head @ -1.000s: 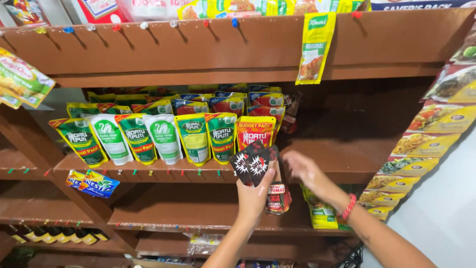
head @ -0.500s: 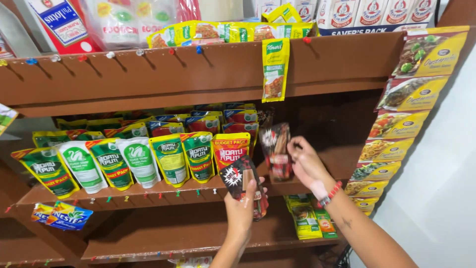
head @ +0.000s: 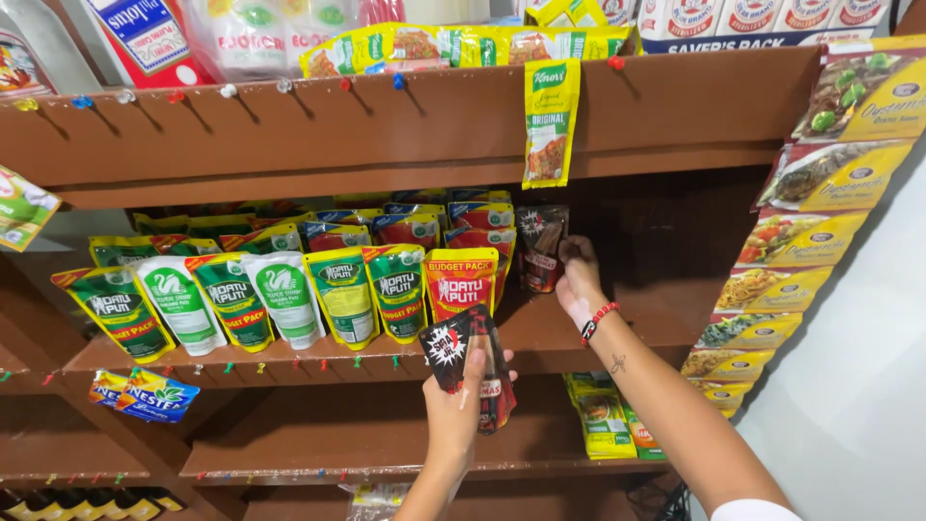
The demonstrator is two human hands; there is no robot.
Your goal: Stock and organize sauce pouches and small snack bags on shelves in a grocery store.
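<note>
A dark sachet (head: 540,249) has been carried back onto the shelf (head: 637,323), pinched by the right hand (head: 579,280); the left hand (head: 461,394) is closed around more dark sachets (head: 473,362) near the shelf's front edge.

Pouches (head: 289,294) stand in rows on the shelf (head: 598,333), left of a sachet (head: 540,249)

The person's arms are bare; the right hand (head: 582,285) wears a red-and-black beaded wrist bracelet, a small dark tattoo marks that forearm, and a white sleeve edge shows.
</note>
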